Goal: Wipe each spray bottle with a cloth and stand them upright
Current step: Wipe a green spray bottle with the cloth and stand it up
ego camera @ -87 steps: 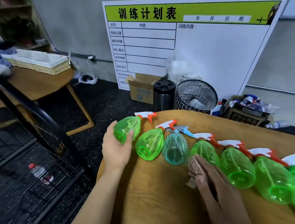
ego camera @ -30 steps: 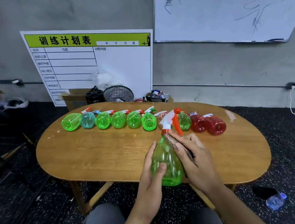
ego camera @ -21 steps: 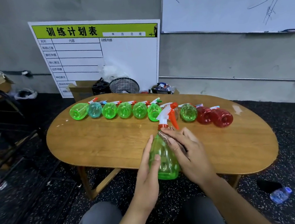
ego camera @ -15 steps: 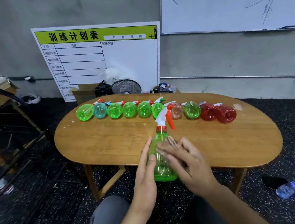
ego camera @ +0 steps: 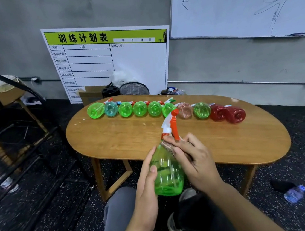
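Note:
My left hand (ego camera: 146, 178) holds a green spray bottle (ego camera: 167, 173) by its left side, upright above my lap, in front of the table's near edge. Its white and orange trigger head (ego camera: 170, 123) points away from me. My right hand (ego camera: 193, 159) presses a brownish cloth (ego camera: 167, 145) against the bottle's shoulder, just below the neck. On the wooden table (ego camera: 124, 134), a row of spray bottles lies on its side with bases towards me: several green (ego camera: 95, 110), one teal (ego camera: 111, 109), one pale pink (ego camera: 185, 110) and two red (ego camera: 235, 114).
A black metal rack (ego camera: 9, 113) stands to the left. Behind the table are a printed board (ego camera: 106, 60), a cardboard box (ego camera: 89, 95) and a mesh bin (ego camera: 134, 89). A plastic water bottle (ego camera: 294, 194) lies on the floor at right.
The green bottle has come off the row into my lap area. My right hand with the cloth slid from the bottle's body up to its shoulder. The camera shifted.

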A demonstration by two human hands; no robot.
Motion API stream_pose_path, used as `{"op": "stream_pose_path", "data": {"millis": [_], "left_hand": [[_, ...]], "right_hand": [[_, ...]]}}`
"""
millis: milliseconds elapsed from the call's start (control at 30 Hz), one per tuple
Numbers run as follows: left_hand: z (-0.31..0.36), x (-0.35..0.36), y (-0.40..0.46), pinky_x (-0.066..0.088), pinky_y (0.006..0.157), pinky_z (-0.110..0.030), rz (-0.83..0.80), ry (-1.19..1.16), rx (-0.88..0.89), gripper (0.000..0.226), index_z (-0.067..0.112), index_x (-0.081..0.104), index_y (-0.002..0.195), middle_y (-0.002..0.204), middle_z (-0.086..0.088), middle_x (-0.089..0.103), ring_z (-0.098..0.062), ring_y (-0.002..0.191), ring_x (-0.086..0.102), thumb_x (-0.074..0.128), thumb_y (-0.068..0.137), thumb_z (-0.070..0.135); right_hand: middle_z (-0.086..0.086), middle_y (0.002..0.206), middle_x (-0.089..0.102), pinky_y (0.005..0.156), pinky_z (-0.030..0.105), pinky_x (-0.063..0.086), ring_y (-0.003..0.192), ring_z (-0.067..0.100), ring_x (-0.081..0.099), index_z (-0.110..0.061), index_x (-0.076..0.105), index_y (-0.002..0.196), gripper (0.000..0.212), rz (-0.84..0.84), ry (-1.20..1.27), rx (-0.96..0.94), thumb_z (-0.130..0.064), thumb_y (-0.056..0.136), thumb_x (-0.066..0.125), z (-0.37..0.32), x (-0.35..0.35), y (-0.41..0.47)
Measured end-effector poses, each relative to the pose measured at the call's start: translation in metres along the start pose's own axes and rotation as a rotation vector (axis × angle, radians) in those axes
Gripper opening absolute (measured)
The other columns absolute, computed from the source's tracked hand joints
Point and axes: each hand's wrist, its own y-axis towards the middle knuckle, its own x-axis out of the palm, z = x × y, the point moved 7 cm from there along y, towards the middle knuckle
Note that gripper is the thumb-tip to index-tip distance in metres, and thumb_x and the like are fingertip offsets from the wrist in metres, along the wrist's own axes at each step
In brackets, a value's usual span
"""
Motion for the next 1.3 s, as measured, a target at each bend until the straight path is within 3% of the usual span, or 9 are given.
{"op": "stream_pose_path", "data": {"millis": [233, 400, 500, 600, 733, 900, 967, 1100, 1300], "left_hand": [[0.001, -0.016, -0.018, 0.057, 0.103, -0.043, 0.048, -0.123, -0.022, 0.052, 0.037, 0.051, 0.15, 0.139, -0.007, 0.07, -0.029, 0.129, 0.067, 0.044, 0.099, 0.036], [-0.004, -0.023, -0.031, 0.059, 0.099, -0.033, 0.052, -0.151, -0.027, 0.055, 0.031, 0.049, 0.151, 0.136, -0.009, 0.071, -0.03, 0.125, 0.069, 0.042, 0.097, 0.037], [-0.013, -0.025, -0.038, 0.059, 0.097, -0.034, 0.062, -0.183, -0.052, 0.051, 0.03, 0.048, 0.152, 0.137, -0.01, 0.07, -0.031, 0.127, 0.067, 0.045, 0.102, 0.037], [-0.021, -0.027, -0.045, 0.054, 0.106, -0.052, 0.079, -0.183, -0.081, 0.051, 0.03, 0.049, 0.152, 0.141, -0.009, 0.068, -0.032, 0.131, 0.065, 0.05, 0.101, 0.036], [-0.032, -0.03, -0.05, 0.046, 0.113, -0.056, 0.106, -0.159, -0.092, 0.056, 0.027, 0.049, 0.153, 0.145, -0.008, 0.066, -0.031, 0.134, 0.063, 0.046, 0.099, 0.037], [-0.037, -0.03, -0.052, 0.059, 0.098, -0.043, 0.105, -0.167, -0.108, 0.053, 0.028, 0.05, 0.151, 0.14, -0.007, 0.069, -0.028, 0.128, 0.067, 0.05, 0.1, 0.038], [-0.038, -0.03, -0.053, 0.06, 0.091, -0.032, 0.092, -0.174, -0.114, 0.051, 0.026, 0.049, 0.152, 0.135, -0.009, 0.072, -0.029, 0.124, 0.069, 0.047, 0.102, 0.038], [-0.038, -0.033, -0.053, 0.06, 0.092, -0.032, 0.075, -0.181, -0.112, 0.053, 0.024, 0.049, 0.151, 0.135, -0.01, 0.072, -0.033, 0.125, 0.069, 0.038, 0.1, 0.034], [-0.035, -0.035, -0.054, 0.058, 0.099, -0.049, 0.055, -0.179, -0.138, 0.052, 0.026, 0.049, 0.152, 0.139, -0.009, 0.069, -0.032, 0.129, 0.066, 0.048, 0.101, 0.037]], "right_hand": [[-0.007, 0.094, 0.048, 0.055, 0.018, 0.044, 0.069, 0.004, 0.048, -0.037, 0.063, 0.141, 0.035, -0.116, -0.024, -0.165, -0.041, 0.106, 0.056, -0.035, 0.024, -0.049], [0.001, 0.09, 0.052, 0.054, 0.028, 0.049, 0.073, 0.009, 0.05, -0.039, 0.065, 0.138, 0.039, -0.239, -0.186, -0.431, -0.04, 0.099, 0.069, -0.046, 0.036, -0.089], [-0.002, 0.093, 0.051, 0.054, 0.024, 0.047, 0.072, 0.007, 0.049, -0.039, 0.064, 0.139, 0.037, -0.208, -0.14, -0.368, -0.041, 0.102, 0.064, -0.044, 0.035, -0.082], [-0.008, 0.095, 0.048, 0.054, 0.021, 0.046, 0.069, 0.004, 0.05, -0.04, 0.063, 0.139, 0.034, -0.119, -0.02, -0.142, -0.045, 0.106, 0.053, -0.031, 0.034, -0.06], [-0.008, 0.092, 0.048, 0.059, 0.033, 0.049, 0.072, 0.015, 0.056, -0.04, 0.067, 0.136, 0.034, -0.069, 0.092, 0.034, -0.042, 0.105, 0.054, -0.018, 0.04, -0.05], [-0.007, 0.095, 0.05, 0.057, 0.023, 0.048, 0.071, 0.007, 0.053, -0.044, 0.061, 0.141, 0.035, -0.127, 0.068, -0.042, -0.045, 0.106, 0.054, -0.028, 0.045, -0.081], [-0.007, 0.096, 0.047, 0.058, 0.014, 0.044, 0.073, 0.0, 0.045, -0.045, 0.059, 0.142, 0.038, -0.212, -0.037, -0.206, -0.043, 0.104, 0.06, -0.037, 0.047, -0.1], [-0.003, 0.096, 0.045, 0.059, 0.018, 0.043, 0.076, 0.006, 0.045, -0.04, 0.065, 0.137, 0.04, -0.277, -0.198, -0.474, -0.043, 0.098, 0.071, -0.045, 0.048, -0.122], [-0.008, 0.097, 0.05, 0.057, 0.017, 0.046, 0.072, 0.004, 0.051, -0.042, 0.062, 0.138, 0.033, -0.115, 0.03, -0.095, -0.045, 0.106, 0.055, -0.027, 0.044, -0.081]]}}
